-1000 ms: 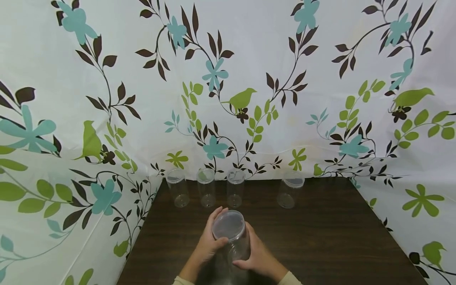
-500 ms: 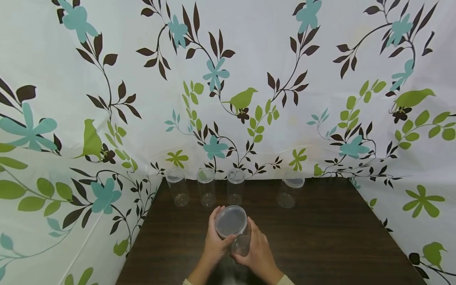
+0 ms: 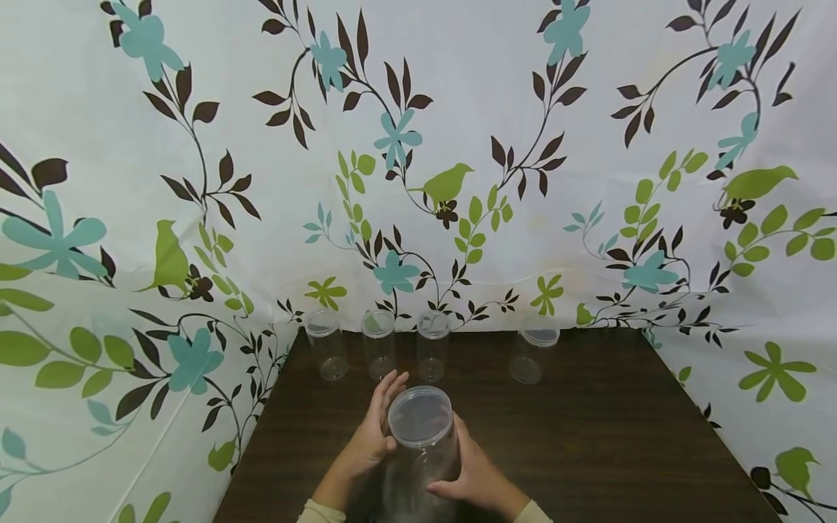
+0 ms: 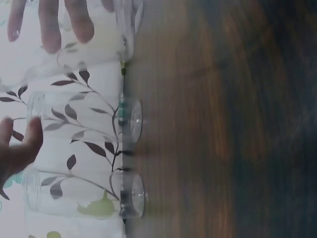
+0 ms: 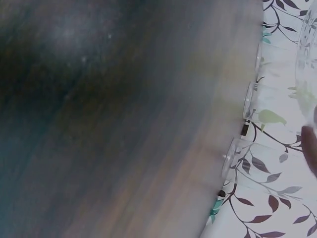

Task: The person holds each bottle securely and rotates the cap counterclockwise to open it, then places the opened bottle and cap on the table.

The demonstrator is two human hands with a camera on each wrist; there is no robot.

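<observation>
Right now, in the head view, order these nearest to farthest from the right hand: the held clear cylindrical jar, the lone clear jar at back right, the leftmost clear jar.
1. Held clear jar: gripped by the right hand.
2. Lone clear jar: standing at back right.
3. Leftmost clear jar: standing at back left.

A dark brown table (image 3: 608, 443) with a wood grain bore a row of clear, round jars, upright and apart, along its 12 o'clock edge. From the tabletop's middle, the first jar (image 3: 327, 347) stood toward 10 o'clock, the second jar (image 3: 379, 349) between 10 and 11, the third jar (image 3: 432, 350) toward 11, and a wider fourth jar (image 3: 532, 356) toward 1, across the row's broadest gap.
</observation>
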